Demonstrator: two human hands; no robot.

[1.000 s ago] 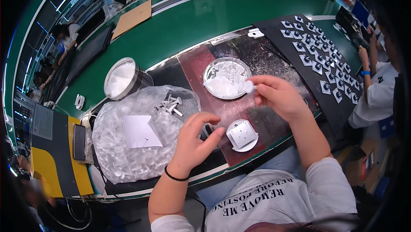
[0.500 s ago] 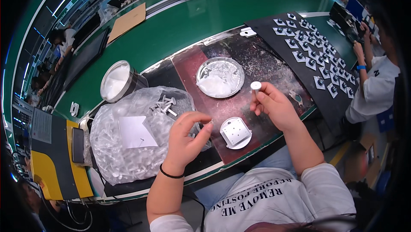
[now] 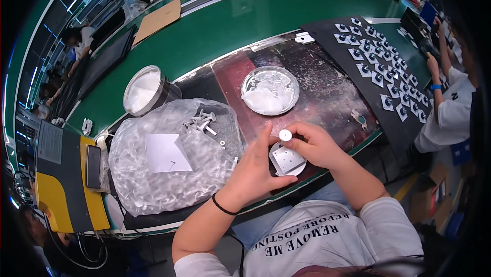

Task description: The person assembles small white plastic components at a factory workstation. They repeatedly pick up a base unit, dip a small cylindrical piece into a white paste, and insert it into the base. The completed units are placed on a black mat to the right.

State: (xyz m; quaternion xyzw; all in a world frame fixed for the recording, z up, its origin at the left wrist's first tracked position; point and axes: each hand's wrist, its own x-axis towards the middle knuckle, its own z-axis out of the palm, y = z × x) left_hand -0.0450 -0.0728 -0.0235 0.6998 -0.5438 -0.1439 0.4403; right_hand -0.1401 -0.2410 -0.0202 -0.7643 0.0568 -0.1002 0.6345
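Observation:
My right hand (image 3: 316, 145) pinches a white flat-headed pin (image 3: 285, 135), its round head facing up, at the far left edge of a white round-based plate assembly (image 3: 287, 160). The assembly has a square top with small holes and lies on the dark red mat (image 3: 232, 75) near the front edge. My left hand (image 3: 255, 172) cups around the assembly's left side, thumb and fingers apart. The thumb is at its near edge; whether the fingers touch it I cannot tell. More white pins (image 3: 202, 121) lie on a clear plastic bag (image 3: 128, 149) to the left.
Beyond the assembly sits a round metal dish (image 3: 286, 80) with white material in it. A metal tub (image 3: 166, 93) stands behind the bag. At the far right, a black board (image 3: 353, 54) bears rows of small parts, with a person beyond it. A yellow-grey machine (image 3: 61, 175) stands left.
My right hand has moved left and down with the pin to the plate assembly. My left hand has moved right from beside the bag and spread around the assembly's left side.

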